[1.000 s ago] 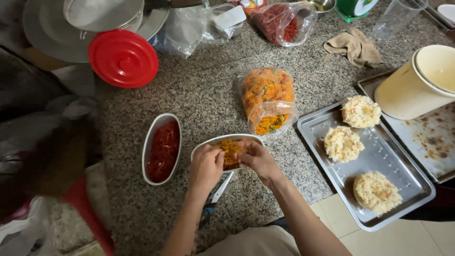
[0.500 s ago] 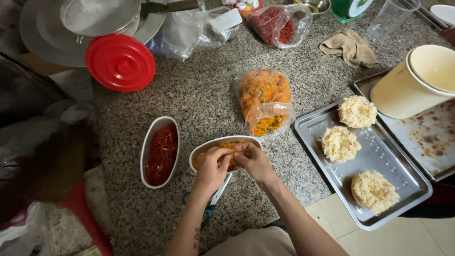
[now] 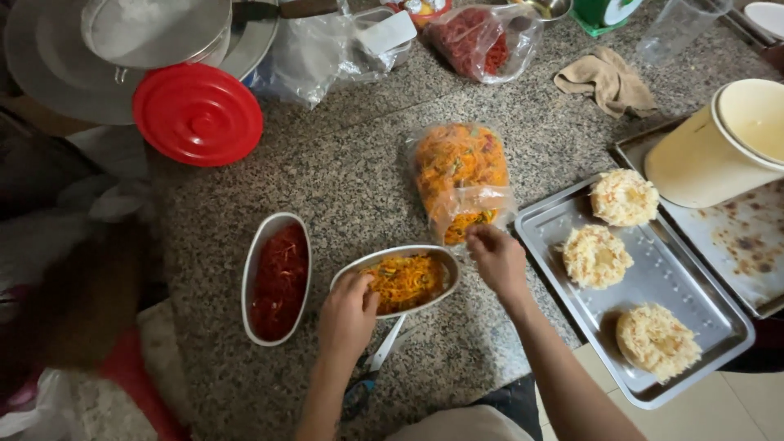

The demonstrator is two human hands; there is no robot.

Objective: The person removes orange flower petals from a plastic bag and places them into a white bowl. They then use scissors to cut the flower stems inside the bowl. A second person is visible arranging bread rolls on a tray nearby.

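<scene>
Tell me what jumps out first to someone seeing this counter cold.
The bright red round lid at the counter's upper left grabs the eye first. Next, the clear bag of orange shreds in the middle, with the right hand at its open end and the left hand on the oval dish of orange shreds.

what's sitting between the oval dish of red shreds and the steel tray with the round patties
In the head view, the oval dish of orange shreds lies between the red-shred dish and the steel tray, with both hands, left and right, at it.
</scene>
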